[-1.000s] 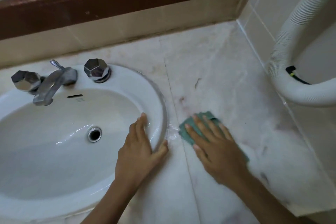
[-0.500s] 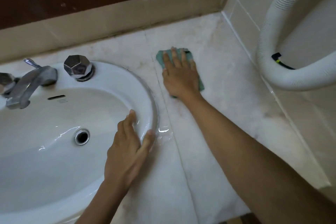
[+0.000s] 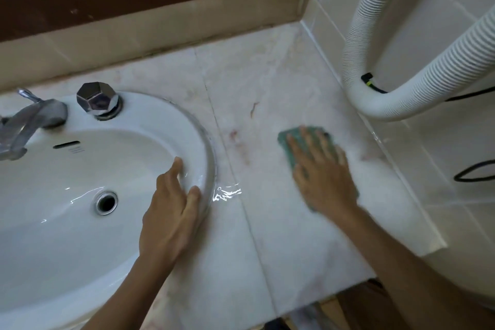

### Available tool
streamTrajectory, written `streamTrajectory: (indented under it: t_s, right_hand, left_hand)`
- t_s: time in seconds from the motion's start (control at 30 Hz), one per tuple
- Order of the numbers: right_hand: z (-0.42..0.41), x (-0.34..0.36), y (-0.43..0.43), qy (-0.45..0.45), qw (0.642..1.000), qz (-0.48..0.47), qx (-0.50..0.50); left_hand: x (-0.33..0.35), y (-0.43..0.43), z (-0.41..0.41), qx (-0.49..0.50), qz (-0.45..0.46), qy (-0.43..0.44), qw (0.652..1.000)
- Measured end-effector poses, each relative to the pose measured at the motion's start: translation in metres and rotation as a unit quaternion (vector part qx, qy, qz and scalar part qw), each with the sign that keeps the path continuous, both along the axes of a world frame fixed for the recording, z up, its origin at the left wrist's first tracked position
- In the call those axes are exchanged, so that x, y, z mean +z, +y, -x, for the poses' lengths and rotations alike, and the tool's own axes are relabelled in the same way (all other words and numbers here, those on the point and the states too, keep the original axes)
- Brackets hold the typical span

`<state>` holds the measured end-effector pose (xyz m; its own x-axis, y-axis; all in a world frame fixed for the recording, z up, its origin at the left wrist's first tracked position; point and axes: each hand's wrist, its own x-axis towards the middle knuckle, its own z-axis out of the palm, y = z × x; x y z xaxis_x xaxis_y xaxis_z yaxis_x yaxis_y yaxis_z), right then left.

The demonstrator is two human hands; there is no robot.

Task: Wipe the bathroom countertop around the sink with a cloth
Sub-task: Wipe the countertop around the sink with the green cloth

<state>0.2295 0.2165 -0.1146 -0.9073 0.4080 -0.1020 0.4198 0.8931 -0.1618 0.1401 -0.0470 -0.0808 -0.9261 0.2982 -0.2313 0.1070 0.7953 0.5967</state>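
A green cloth (image 3: 290,143) lies flat on the pale marble countertop (image 3: 267,236), right of the sink and near the tiled side wall. My right hand (image 3: 322,173) presses down on the cloth with fingers spread, covering most of it; the hand is blurred. My left hand (image 3: 171,211) rests flat on the right rim of the white oval sink (image 3: 150,120), holding nothing. A small puddle (image 3: 227,193) glints on the counter just beside the rim.
A chrome faucet (image 3: 29,122) and a faceted chrome knob (image 3: 97,100) sit at the sink's back. A white corrugated hose (image 3: 388,104) loops along the right wall above the counter. Brown stains (image 3: 235,139) mark the marble. The counter's front edge runs at lower right.
My right hand has slid the cloth from the back of the counter near the knob toward me and to the right. The left hand stays on the sink rim.
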Motion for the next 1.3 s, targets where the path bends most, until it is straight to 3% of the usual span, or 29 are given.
streamTrajectory:
  t_s: [0.1,0.2,0.3,0.43,0.5,0.67,0.8,0.9,1.03,1.13,1.2,1.3]
  right_hand:
    - [0.058,0.002,0.029,-0.020,0.996,0.008,-0.092]
    - [0.095,0.003,-0.003,0.010,0.986,0.039,-0.164]
    - [0.080,0.001,-0.077,0.055,0.988,0.054,-0.133]
    - [-0.005,0.008,-0.149,0.059,0.996,0.070,0.006]
    - [-0.041,0.007,-0.128,0.051,0.997,0.061,0.014]
    - [-0.061,-0.003,0.002,0.015,0.990,-0.015,-0.139]
    - [-0.005,-0.001,0.055,0.008,0.986,-0.030,-0.163]
    - [0.048,-0.001,0.023,0.011,0.980,-0.016,-0.200]
    - [0.062,-0.001,-0.079,0.048,0.988,0.044,-0.139]
    - [0.013,0.004,-0.144,0.061,0.996,0.070,0.020]
    - [-0.031,0.002,-0.140,0.050,0.990,0.074,0.112]
    - [-0.083,-0.002,-0.073,0.052,0.992,0.056,0.096]
  left_hand:
    - [-0.002,0.000,0.001,0.001,0.002,0.009,1.000]
    - [-0.003,-0.002,0.000,0.005,-0.004,0.012,1.000]
    - [-0.002,0.000,-0.001,0.016,0.003,0.013,1.000]
    - [0.000,-0.001,-0.007,0.026,0.013,0.043,0.999]
    - [-0.001,0.000,-0.010,0.035,0.024,0.050,0.998]
    - [-0.001,0.006,-0.012,0.039,0.056,0.065,0.996]
    - [-0.003,0.005,-0.011,0.042,0.052,0.074,0.995]
    - [-0.004,0.004,-0.010,0.049,0.041,0.068,0.996]
    - [-0.003,0.001,-0.010,0.056,0.017,0.057,0.997]
    - [0.000,0.002,-0.011,0.070,0.017,0.055,0.996]
    - [-0.001,0.002,-0.012,0.067,0.023,0.060,0.996]
    - [0.000,0.002,-0.013,0.070,0.033,0.062,0.995]
